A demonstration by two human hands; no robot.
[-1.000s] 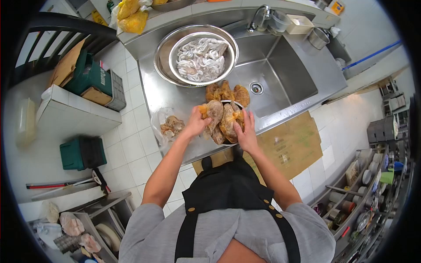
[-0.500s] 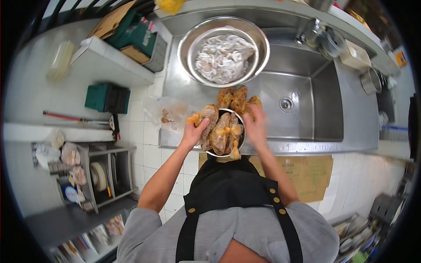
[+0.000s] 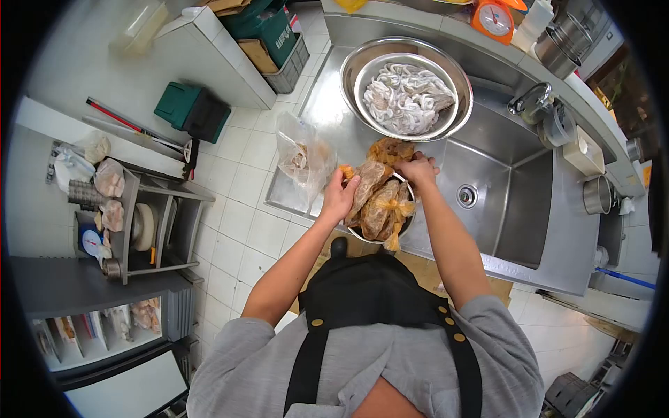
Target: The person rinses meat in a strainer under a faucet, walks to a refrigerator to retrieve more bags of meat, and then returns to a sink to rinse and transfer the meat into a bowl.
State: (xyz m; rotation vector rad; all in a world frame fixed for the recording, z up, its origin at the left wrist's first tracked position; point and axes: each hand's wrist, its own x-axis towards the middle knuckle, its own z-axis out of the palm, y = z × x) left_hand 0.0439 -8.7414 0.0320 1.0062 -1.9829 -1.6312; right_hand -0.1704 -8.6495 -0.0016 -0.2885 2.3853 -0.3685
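Observation:
My left hand (image 3: pixel 339 197) is closed around a tied clear plastic bag of brown food (image 3: pixel 369 188), tilted at the left side of a round metal bowl (image 3: pixel 411 226). Inside the bowl rest more such bags (image 3: pixel 387 212), one with its knotted orange-tinted end hanging over the near rim. Just behind the bowl, on the steel counter, lies another food bag (image 3: pixel 390 149). My right hand (image 3: pixel 418 171) grips at that bag's right side, fingers bent; its fingertips are partly hidden. The exact contents of the bags cannot be made out.
A large steel basin (image 3: pixel 348 83) holds a smaller bowl of whitish, squid-like pieces (image 3: pixel 408 97). To the right is the sink (image 3: pixel 498 209) with its tap (image 3: pixel 529 97). An open clear plastic bag (image 3: pixel 303 157) lies left. An orange scale (image 3: pixel 495 21) stands at the back.
My head view has turned, so the counter appears shifted right and tilted. My right hand, blurred before, has settled against the bag behind the bowl. My left hand keeps its bag.

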